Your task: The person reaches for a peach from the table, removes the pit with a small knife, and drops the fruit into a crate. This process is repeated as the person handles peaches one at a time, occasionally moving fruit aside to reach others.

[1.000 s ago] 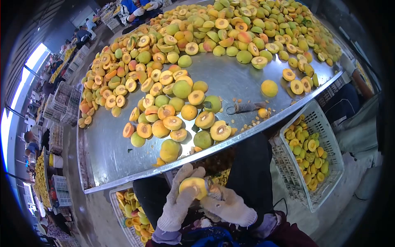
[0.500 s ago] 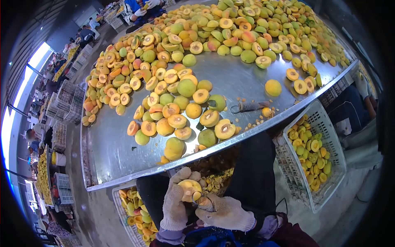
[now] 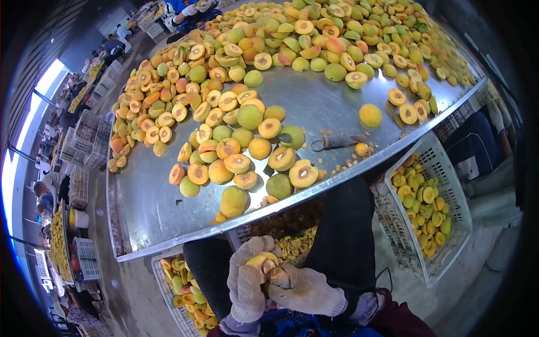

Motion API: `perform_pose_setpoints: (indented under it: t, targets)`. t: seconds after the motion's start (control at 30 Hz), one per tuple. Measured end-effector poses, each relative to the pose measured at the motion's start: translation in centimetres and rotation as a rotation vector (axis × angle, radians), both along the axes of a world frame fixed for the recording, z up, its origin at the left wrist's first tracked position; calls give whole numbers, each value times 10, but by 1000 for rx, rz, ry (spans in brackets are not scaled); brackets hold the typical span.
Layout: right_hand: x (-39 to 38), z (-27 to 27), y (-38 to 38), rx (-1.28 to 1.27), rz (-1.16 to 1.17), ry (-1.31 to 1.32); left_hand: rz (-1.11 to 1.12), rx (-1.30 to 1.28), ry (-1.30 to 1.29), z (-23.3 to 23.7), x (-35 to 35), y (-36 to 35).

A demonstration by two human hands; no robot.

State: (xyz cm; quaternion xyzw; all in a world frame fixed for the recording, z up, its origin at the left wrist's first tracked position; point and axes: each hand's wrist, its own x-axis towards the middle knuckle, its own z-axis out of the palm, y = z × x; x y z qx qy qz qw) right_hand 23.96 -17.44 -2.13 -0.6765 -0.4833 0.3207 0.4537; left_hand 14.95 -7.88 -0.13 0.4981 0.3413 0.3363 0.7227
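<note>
My left hand (image 3: 246,283), in a knitted work glove, is wrapped around a halved peach (image 3: 258,260), cut face toward me. My right hand (image 3: 310,292), gloved too, grips a pitting tool (image 3: 278,274) with a metal loop; the loop is at the cut face. Both hands are close together over my lap, below the near edge of the metal table (image 3: 151,224). On that table lie heaped peach halves (image 3: 237,164), several cut side up with brown centres. A second loop tool (image 3: 338,142) with a wrapped handle rests near the edge.
Loose pits and scraps (image 3: 339,167) lie along the table edge. A crate (image 3: 449,224) of peach pieces stands right, another crate (image 3: 171,306) at my left leg. Between my knees are yellow scraps (image 3: 297,244). A person's gloved hands (image 3: 193,8) are across the table; stacked crates (image 3: 92,132) stand left.
My left hand has turned and its fingers now cover more of the peach half. The tool's loop has moved onto the cut face. The view has shifted slightly.
</note>
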Motion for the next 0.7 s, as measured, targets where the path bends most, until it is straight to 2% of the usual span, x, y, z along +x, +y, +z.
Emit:
perform_pose_setpoints:
  t: [0.03, 0.07, 0.13, 0.17, 0.2, 0.23, 0.27, 0.3, 0.37, 0.4, 0.47, 0.5, 0.57, 0.6, 0.67, 0.7]
  targets:
    - [0, -2, -1, 139, 4, -64, -43, 9, 52, 1, -1, 3]
    - [2, 0, 0, 136, 3, -68, -86, 16, 101, 2, -1, 6]
    - [10, 10, 3, -381, 139, 906, -141, -12, 101, 9, 4, 13]
    - [16, 15, 4, -380, 140, 904, -202, -34, 103, 11, 6, 16]
    - [23, 19, 4, -401, 169, 1046, -208, -32, 101, 7, 6, 18]
    - [28, 21, 2, -425, 198, 1188, -224, 234, 126, -2, 7, 19]
    - [30, 18, 0, -425, 191, 1190, -237, 498, 150, -6, 7, 19]
    - [32, 14, -2, -382, 217, 1254, -242, 496, 150, -7, 8, 19]
    - [34, 12, -2, -343, 248, 1316, -235, 902, 259, -2, 13, 22]
    - [35, 15, -1, -379, 221, 1328, -234, 901, 262, 4, 16, 23]
    - [37, 13, -1, -413, 190, 1340, -343, 665, 438, 22, 23, 25]
    - [37, 8, -1, -385, 252, 1314, -344, 662, 438, 25, 26, 26]
    - [37, -3, -3, -354, 308, 1286, -361, 85, 446, 28, 30, 28]
    - [34, -10, -6, -327, 303, 1343, -367, 85, 443, 26, 31, 29]
    - [23, -26, -12, -307, 300, 1403, -389, 896, 403, 20, 29, 28]
    - [17, -37, -14, -137, 283, 1220, -379, 987, 396, 17, 27, 27]
